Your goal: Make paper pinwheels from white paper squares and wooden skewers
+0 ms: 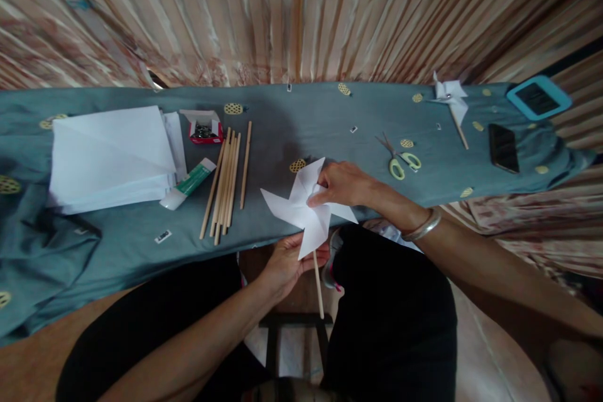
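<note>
A white paper pinwheel [315, 223] on a thin wooden stick [318, 289] is held over the near edge of the table. My left hand [288, 264] is closed around it from below, near the top of the stick, its fingers partly hidden behind a paper blade. With the thumb at the pinwheel's centre, my right hand [343, 185] grips the paper from the right. Whatever lies under that thumb is hidden. Left of the pinwheel, several loose wooden sticks [227, 182] lie side by side. A small red and white box [206, 128] of dark metal pieces stands open behind them.
A stack of white paper [110, 157] and a green and white tube [194, 182] lie on the left. Green-handled scissors [399, 159], a second pinwheel [451, 100], a phone [503, 147] and a blue-framed tablet [539, 97] are to the right. Curtains [282, 19] hang behind the cloth-covered table [320, 116].
</note>
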Motion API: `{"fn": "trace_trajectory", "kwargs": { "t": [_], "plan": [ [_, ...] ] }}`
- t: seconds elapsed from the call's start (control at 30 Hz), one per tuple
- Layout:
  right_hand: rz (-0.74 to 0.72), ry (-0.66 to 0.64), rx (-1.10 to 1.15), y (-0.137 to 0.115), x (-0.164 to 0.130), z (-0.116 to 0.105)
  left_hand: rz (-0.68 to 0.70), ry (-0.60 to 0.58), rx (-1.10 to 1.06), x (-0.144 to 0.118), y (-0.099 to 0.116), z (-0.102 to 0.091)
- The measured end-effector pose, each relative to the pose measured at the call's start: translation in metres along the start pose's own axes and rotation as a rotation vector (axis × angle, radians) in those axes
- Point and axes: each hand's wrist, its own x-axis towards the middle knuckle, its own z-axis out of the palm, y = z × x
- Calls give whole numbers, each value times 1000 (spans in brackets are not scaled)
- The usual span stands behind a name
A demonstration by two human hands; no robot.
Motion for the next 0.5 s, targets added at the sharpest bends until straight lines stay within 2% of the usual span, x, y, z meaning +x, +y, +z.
{"fn": "trace_trajectory", "kwargs": {
  "t": [0.1, 0.27, 0.5],
  "plan": [
    [-24, 10, -67, 3, 3, -2, 0, -1, -2, 0, 0, 1],
    [-38, -50, -125, 4, 10, -6, -5, -2, 2, 1, 0, 3],
    [-88, -80, -80, 8, 18, -6, 1, -16, 11, 1, 0, 2]
  ]
}}
